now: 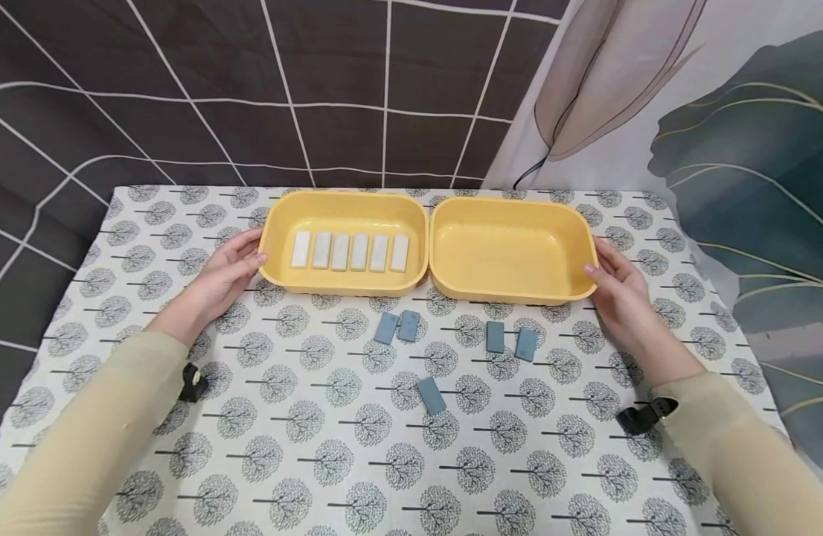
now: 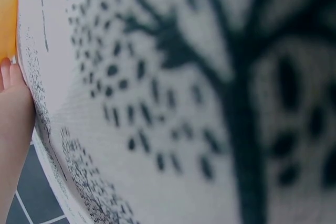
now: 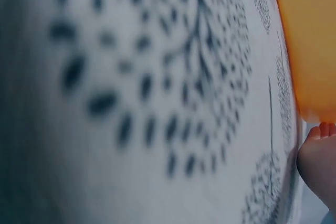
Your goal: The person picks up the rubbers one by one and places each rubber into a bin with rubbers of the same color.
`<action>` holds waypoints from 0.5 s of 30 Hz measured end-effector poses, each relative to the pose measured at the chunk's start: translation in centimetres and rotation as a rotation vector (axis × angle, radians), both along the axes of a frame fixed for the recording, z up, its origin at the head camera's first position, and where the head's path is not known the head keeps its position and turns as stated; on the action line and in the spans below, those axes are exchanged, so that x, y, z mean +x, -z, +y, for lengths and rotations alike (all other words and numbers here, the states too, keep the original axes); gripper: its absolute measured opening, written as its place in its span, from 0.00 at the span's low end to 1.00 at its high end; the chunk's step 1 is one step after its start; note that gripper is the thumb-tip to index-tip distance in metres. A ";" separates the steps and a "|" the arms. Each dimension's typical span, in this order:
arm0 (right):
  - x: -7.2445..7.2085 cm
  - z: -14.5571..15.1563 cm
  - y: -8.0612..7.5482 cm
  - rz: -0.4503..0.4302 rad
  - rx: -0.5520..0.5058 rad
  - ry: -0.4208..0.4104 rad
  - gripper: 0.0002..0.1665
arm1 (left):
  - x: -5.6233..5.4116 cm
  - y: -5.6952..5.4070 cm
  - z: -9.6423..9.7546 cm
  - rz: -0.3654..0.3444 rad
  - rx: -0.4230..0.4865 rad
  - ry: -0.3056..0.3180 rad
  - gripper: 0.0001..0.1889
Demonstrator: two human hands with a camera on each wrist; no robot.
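Two yellow rectangular tubs stand end to end on the cloth. My left hand [image 1: 222, 277] holds the outer end of the left tub [image 1: 344, 283], its thumb at the rim and its fingers against the outside. Several whitish blocks [image 1: 341, 252] lie in a row in that tub. At the right tub's [image 1: 512, 291] outer end is my right hand [image 1: 622, 292], thumb over the rim and fingers outside. Nothing lies in the right tub. Fingertips of each hand show against yellow plastic in the wrist views.
Several blue-grey blocks lie before the tubs: a left pair with one block [image 1: 386, 328], a right pair with another block [image 1: 526, 345], and a single block [image 1: 431, 396] nearer me. A tree-patterned cloth [image 1: 277, 454] covers the table. Behind hangs a dark checked cloth [image 1: 331, 74].
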State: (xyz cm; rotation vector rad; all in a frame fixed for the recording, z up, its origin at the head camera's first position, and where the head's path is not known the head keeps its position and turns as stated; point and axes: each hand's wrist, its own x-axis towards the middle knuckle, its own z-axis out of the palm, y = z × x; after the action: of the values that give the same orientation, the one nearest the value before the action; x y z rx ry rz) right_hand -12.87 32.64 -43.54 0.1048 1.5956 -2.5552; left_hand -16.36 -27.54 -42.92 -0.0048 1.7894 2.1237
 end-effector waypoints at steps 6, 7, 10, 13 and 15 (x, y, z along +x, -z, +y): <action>0.1 -0.1 0.6 0.027 -0.016 0.005 0.39 | 0.1 0.1 0.0 0.011 0.017 -0.001 0.41; 0.0 -0.1 0.7 0.036 -0.011 0.003 0.40 | 0.1 0.1 0.0 0.014 0.026 -0.003 0.41; 0.0 -0.2 0.8 0.050 -0.013 -0.001 0.39 | 0.1 0.1 -0.1 0.021 0.044 -0.006 0.41; 0.0 -0.1 0.9 0.060 -0.006 -0.006 0.39 | 0.1 0.0 -0.1 0.018 0.055 -0.006 0.41; 0.1 0.0 0.9 0.063 0.004 -0.006 0.40 | 0.1 0.0 0.0 0.017 0.059 -0.005 0.41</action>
State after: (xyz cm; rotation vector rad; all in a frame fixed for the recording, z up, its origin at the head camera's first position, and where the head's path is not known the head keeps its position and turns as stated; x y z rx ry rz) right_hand -12.76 32.60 -44.47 0.0205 1.6205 -2.5748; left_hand -16.30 -27.56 -42.91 0.0243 1.7367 2.1858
